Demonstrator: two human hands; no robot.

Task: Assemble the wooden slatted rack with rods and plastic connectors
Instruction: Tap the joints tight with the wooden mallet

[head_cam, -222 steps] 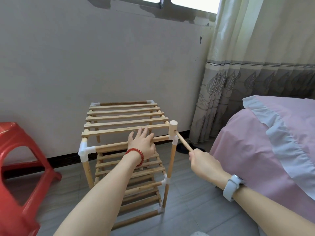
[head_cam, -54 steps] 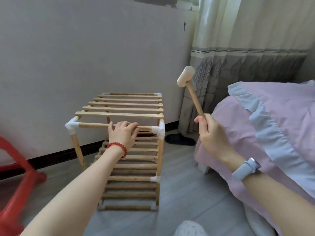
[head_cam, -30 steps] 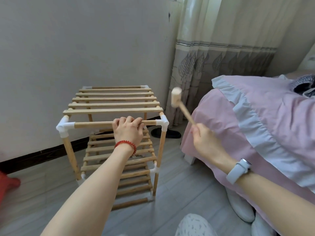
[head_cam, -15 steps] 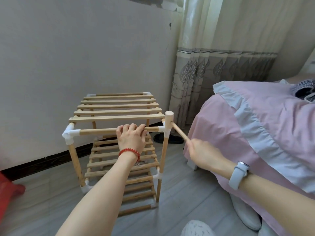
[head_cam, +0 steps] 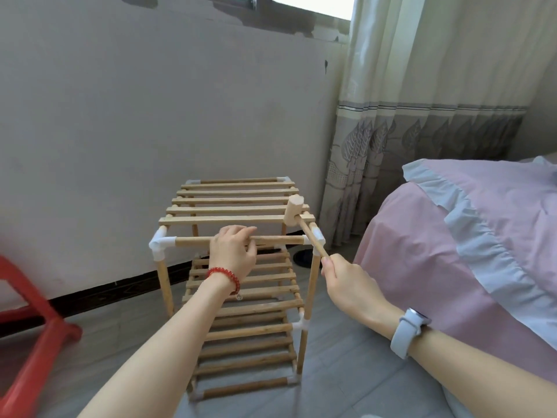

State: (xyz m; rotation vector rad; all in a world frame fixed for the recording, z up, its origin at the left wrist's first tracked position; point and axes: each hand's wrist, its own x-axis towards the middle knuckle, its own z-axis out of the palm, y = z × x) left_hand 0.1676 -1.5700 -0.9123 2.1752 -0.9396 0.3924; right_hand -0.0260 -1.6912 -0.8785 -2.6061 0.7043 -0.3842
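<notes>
The wooden slatted rack (head_cam: 229, 210) stands on the floor by the wall, three tiers joined by white plastic connectors (head_cam: 161, 244). My left hand (head_cam: 233, 251) grips the top front rod (head_cam: 193, 242) near its middle, fingers curled over it. My right hand (head_cam: 346, 282) grips the handle of a small wooden mallet (head_cam: 294, 211). The mallet's head rests on the top tier's right end, just behind the front right connector (head_cam: 317, 236).
A red plastic stool (head_cam: 27, 333) stands at the left edge. A bed with a pink cover (head_cam: 470, 251) fills the right side. Patterned curtains (head_cam: 422, 137) hang behind it. A dark object (head_cam: 303, 257) lies on the grey floor behind the rack.
The mallet was raised high, swung down onto the front right corner, and now its head sits slightly further back on the top slats. My left hand stayed on the front rod.
</notes>
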